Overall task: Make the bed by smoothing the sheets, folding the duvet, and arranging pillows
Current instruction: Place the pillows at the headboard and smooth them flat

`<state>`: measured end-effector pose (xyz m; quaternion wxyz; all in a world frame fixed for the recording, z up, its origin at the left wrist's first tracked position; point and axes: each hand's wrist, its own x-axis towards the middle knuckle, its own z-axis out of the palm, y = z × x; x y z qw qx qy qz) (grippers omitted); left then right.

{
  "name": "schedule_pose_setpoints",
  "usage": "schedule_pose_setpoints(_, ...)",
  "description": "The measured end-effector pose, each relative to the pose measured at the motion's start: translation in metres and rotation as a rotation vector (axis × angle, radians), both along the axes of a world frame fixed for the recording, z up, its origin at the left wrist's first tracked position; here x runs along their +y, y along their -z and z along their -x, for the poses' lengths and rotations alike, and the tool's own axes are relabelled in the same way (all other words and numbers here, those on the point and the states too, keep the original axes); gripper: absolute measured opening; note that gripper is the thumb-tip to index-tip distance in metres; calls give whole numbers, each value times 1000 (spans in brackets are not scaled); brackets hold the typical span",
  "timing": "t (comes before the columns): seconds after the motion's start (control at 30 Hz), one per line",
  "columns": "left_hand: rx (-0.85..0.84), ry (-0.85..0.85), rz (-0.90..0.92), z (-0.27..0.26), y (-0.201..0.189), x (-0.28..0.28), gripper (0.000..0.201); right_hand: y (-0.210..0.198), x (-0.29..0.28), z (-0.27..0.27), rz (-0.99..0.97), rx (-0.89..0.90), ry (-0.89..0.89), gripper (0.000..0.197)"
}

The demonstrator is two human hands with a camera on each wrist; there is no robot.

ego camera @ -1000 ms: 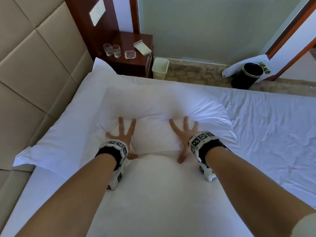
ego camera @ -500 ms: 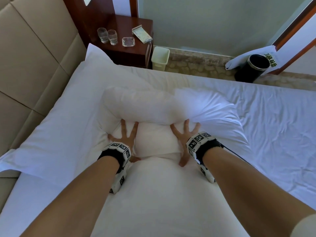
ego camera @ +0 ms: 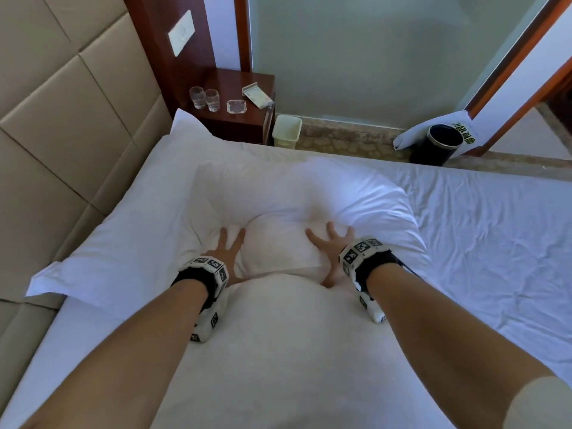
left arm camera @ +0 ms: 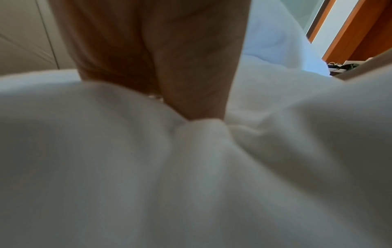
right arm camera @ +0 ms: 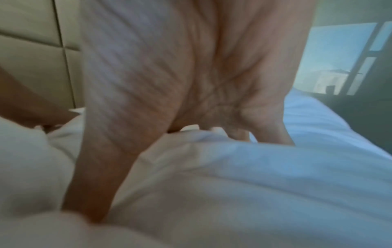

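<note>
A: From the head view, which step is this?
B: Arranging pillows, I'd judge. The top pillow (ego camera: 297,209) lies on another at the headboard end; left hand (ego camera: 224,252) and right hand (ego camera: 329,249) press it, fingers spread. Next it wants patting flat and square.
A: Left wrist view?
B: Blurred; the palm (left arm camera: 169,58) bears on white fabric.
A: Right wrist?
B: Spread fingers (right arm camera: 237,132) sink into it.

Both arms reach forward, left hand (ego camera: 225,253) and right hand (ego camera: 330,250) flat, fingers spread, palms pressing down.
</note>
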<state>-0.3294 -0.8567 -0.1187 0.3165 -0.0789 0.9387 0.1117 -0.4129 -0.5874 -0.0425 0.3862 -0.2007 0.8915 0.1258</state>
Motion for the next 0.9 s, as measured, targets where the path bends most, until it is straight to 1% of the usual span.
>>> schedule_pose_setpoints(0.07,-56,25,30,-12,-20,2,109,-27,12,-9,28,-46,-10,119)
schedule_pose_setpoints(0.13,-105,52,82,-25,-45,10,96,-55,28,-25,64,-76,-4,109)
schedule_pose_setpoints(0.17,-119,59,95,-34,-63,18,90,-67,39,-37,74,-76,7,108)
schedule_pose_setpoints(0.23,-143,50,46,-55,-98,34,86,-86,61,-63,71,-115,23,112)
schedule_pose_setpoints(0.27,-154,41,-5,-66,-116,42,90,-89,71,-77,64,-128,24,117)
schedule_pose_setpoints(0.33,-169,86,-91,-96,-144,64,109,-90,89,-109,74,-129,48,130)
schedule_pose_setpoints(0.4,-196,159,-48,-131,-161,90,126,-90,103,-139,106,-108,87,139)
schedule_pose_setpoints(0.47,-217,154,13,-163,-163,113,138,-91,114,-166,133,-113,109,144)
schedule_pose_setpoints(0.57,-183,103,41,-195,-156,131,148,-89,127,-195,173,-105,142,147)
schedule_pose_setpoints(0.7,-142,25,41,-211,-139,140,150,-76,136,-215,224,-90,152,148)
schedule_pose_setpoints(0.9,-158,20,-14,-215,-99,142,152,-33,134,-223,211,-86,150,151)
